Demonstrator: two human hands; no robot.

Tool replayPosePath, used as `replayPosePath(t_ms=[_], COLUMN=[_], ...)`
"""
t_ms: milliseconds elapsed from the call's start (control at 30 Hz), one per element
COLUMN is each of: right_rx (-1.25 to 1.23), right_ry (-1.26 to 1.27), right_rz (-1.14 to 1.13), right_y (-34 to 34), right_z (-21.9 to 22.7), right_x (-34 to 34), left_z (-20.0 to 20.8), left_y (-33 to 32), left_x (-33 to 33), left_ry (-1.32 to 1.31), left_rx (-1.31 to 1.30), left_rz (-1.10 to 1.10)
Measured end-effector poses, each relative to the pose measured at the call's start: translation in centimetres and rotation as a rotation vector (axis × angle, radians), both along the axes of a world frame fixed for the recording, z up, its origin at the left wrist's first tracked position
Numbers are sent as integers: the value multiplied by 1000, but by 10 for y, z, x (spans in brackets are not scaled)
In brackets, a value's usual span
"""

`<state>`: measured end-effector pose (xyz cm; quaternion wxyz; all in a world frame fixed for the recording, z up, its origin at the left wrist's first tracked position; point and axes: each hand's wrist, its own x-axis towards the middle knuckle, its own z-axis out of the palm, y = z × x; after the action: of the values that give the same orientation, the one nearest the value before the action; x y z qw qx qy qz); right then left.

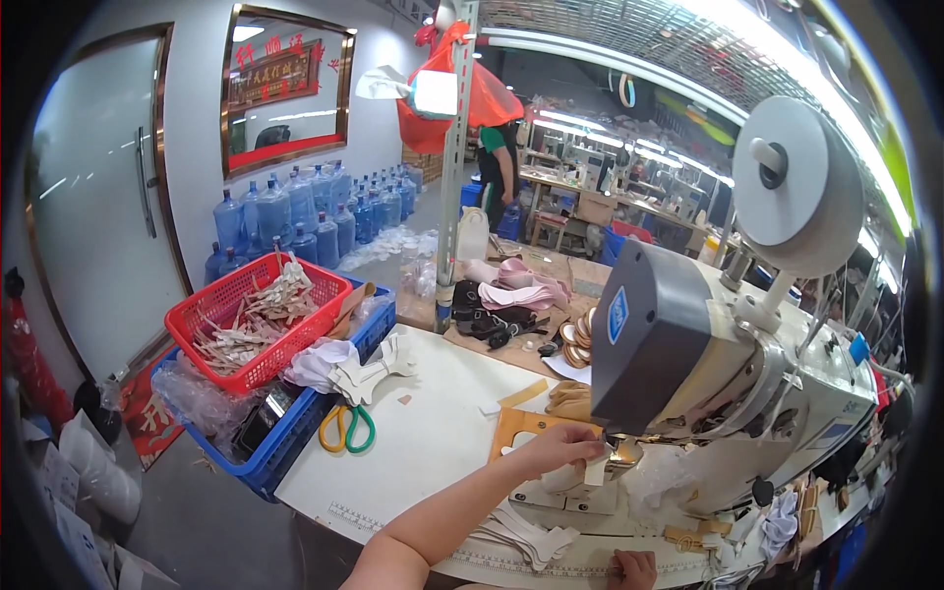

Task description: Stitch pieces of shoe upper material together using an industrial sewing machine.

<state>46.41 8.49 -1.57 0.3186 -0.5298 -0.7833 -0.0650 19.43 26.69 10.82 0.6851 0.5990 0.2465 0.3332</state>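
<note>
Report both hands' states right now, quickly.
Left hand: closed, fingertips together at a small, flat, cream-coloured strip; a firm hold cannot be told.
Right hand: partly out of view at the flat white worktable; open or closed cannot be told.

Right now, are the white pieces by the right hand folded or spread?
Spread: the white pieces lie fanned out, overlapping, on the table.

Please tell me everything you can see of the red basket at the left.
The red basket is rectangular and looks like plastic, with a smooth rim and walls pierced by rows of small openings. It is open-topped and holds a loose heap of whitish strips, some poking above the far rim. It sits on top of the larger blue crate, left of the white worktable. Neither hand touches it. Its bottom is hidden.
</note>
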Motion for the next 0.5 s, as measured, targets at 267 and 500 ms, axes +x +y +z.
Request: replayPosePath(t_ms=[267,500], right_rx=[92,44], right_ry=[132,154], right_rz=[-34,-59], right_y=[7,7], right_z=[18,19], right_x=[-10,-5], left_z=[14,-1], left_y=[-4,4], left_x=[-1,4], left_ry=[103,-23], left_rx=[-9,-135], left_rz=[128,216])
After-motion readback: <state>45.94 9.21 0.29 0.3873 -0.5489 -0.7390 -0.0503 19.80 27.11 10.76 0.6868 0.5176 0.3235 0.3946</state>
